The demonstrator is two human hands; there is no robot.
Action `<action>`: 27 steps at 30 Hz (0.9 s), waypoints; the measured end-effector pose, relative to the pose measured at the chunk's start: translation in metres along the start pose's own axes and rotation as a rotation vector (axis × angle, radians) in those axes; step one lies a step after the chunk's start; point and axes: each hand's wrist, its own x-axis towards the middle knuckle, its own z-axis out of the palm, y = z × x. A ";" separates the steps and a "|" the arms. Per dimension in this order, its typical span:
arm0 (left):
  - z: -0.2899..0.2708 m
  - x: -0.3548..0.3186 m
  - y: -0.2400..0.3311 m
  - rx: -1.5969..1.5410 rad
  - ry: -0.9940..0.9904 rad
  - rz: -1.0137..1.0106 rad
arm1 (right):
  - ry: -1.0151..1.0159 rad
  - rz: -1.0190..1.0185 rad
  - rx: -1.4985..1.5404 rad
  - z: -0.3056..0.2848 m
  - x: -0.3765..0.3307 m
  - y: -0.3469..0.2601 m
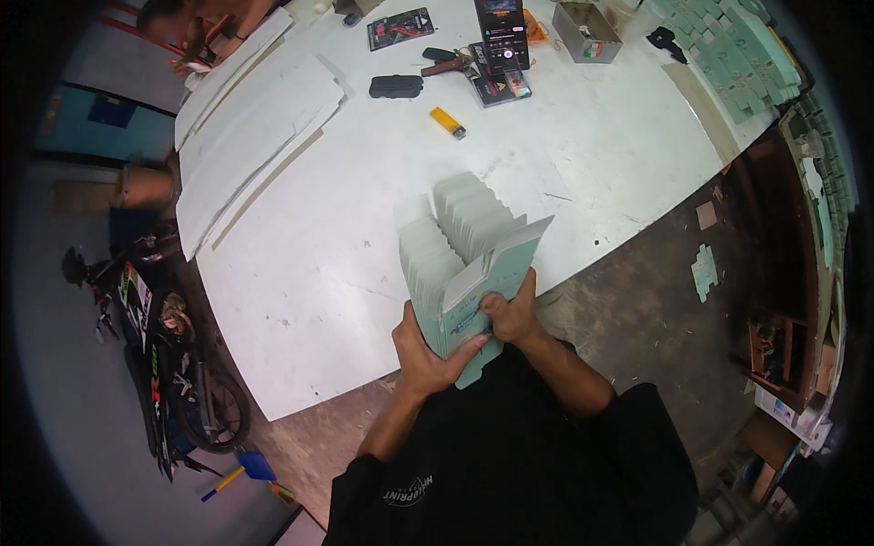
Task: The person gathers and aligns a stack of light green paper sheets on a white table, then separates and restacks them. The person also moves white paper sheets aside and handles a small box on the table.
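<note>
Nearest the camera: our black shirt [555, 446], then both hands closed on a stack of pale green card blanks [496, 273]. Left hand [426, 357] wraps the lower left side, thumb over the front face; right hand [516, 314] clamps the right side, thumb pressed on the front. Fingers behind are mostly hidden.

Stack stands tilted at the table's near edge, top edges fanned in two ridges with a gap between. Can't tell if its base touches the table.

Handling, our guess: each card light and fairly stiff, bundle moderately heavy, faces prone to slide, thin tabs easy to crease. Best hold is low on both sides, squeezing evenly; avoid pinching the fanned tops.

Beyond: white table [309, 309], yellow lighter [445, 120], black case [396, 86], upright phone [503, 38]. Big flat sheets [269, 136] lie left, more green blanks [728, 59] far right.
</note>
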 end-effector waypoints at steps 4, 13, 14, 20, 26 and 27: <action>-0.006 0.000 -0.016 -0.006 -0.006 -0.013 | 0.012 0.016 -0.017 0.005 0.001 0.014; -0.025 -0.008 -0.029 0.405 0.077 0.260 | -0.108 0.153 0.404 0.005 0.009 -0.009; -0.021 -0.008 -0.029 0.413 0.107 0.280 | -0.088 0.122 0.334 0.005 0.011 -0.009; -0.007 -0.009 -0.033 0.319 0.258 0.299 | -0.118 0.096 0.138 0.014 0.030 -0.009; -0.025 -0.013 -0.043 -0.227 0.278 0.030 | -0.033 -0.022 0.011 0.040 0.029 -0.001; -0.031 -0.017 -0.034 -0.242 0.276 -0.061 | -0.061 -0.051 -0.091 0.037 0.023 0.004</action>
